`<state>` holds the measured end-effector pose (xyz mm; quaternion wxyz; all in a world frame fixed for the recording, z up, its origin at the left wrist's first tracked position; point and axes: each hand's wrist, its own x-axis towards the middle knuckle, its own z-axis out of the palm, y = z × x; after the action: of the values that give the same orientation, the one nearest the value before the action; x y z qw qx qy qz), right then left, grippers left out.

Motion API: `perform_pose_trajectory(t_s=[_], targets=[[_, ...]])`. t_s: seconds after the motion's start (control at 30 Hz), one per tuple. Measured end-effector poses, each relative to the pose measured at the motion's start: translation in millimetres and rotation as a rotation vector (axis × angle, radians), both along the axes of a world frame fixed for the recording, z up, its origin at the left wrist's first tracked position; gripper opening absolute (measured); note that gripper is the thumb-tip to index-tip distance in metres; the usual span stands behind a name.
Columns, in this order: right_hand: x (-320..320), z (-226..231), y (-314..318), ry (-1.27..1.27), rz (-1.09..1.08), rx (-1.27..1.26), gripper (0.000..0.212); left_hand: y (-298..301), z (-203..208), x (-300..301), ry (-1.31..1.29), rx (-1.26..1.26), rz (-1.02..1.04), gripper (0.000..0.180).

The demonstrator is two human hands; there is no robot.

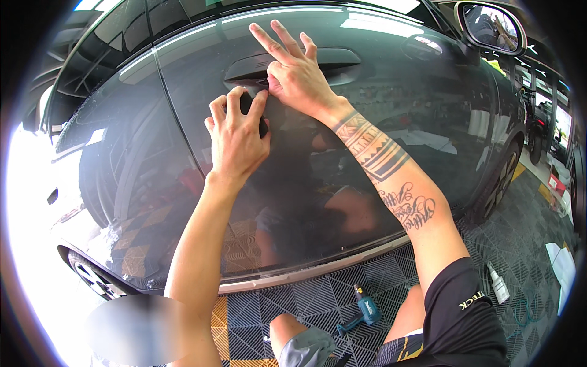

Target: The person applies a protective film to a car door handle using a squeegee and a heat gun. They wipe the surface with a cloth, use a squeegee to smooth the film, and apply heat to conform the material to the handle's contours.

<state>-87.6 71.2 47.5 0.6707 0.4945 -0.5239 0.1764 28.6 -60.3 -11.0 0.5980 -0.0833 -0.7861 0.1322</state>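
A dark grey car door (367, 165) fills most of the view, its black door handle (339, 57) near the top. Just below the handle's left end, my left hand (237, 131) grips a flat black piece (246, 104) against the panel, fingers bent around it. Close beside it, at the handle's lower edge, my right hand (299, 76) has thumb and index finger pinched together. Its other three fingers point up and apart over the handle. Whatever sits in that pinch is too small or hidden to make out.
On the tiled floor below the door lies a teal heat gun (367, 311). A white spray bottle (498, 284) lies to its right. The side mirror (491, 28) juts out at the upper right. A blurred grey shape (131, 329) covers the lower left.
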Motion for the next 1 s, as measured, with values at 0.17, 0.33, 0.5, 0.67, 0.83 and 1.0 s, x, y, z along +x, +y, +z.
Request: perform_pose_trajectory(t_s=[0.17,0.33,0.5,0.67,0.83,1.0], targets=[[-6,-16,11,0.009,0.022,-0.189,0.004,-11,14,1,-0.020,0.018,-0.099,0.057],[-11,-41,36,-0.041,0.015,-0.080,0.020,-41,36,26,-0.048,0.089,-0.431,0.057],[-13,-38,28,0.021,0.031,-0.049,0.018,-32,52,38,-0.232,-0.068,-0.278,0.039],[-14,-35,13,-0.007,0.046,-0.106,0.013,-24,67,22,-0.174,-0.209,-0.114,0.032],[-12,-41,4,0.003,0.148,-0.196,0.015,-19,80,14,-0.189,-0.238,0.028,0.027],[-15,-43,4,-0.024,0.172,-0.194,0.016,-16,87,8,-0.189,-0.271,0.211,0.025]])
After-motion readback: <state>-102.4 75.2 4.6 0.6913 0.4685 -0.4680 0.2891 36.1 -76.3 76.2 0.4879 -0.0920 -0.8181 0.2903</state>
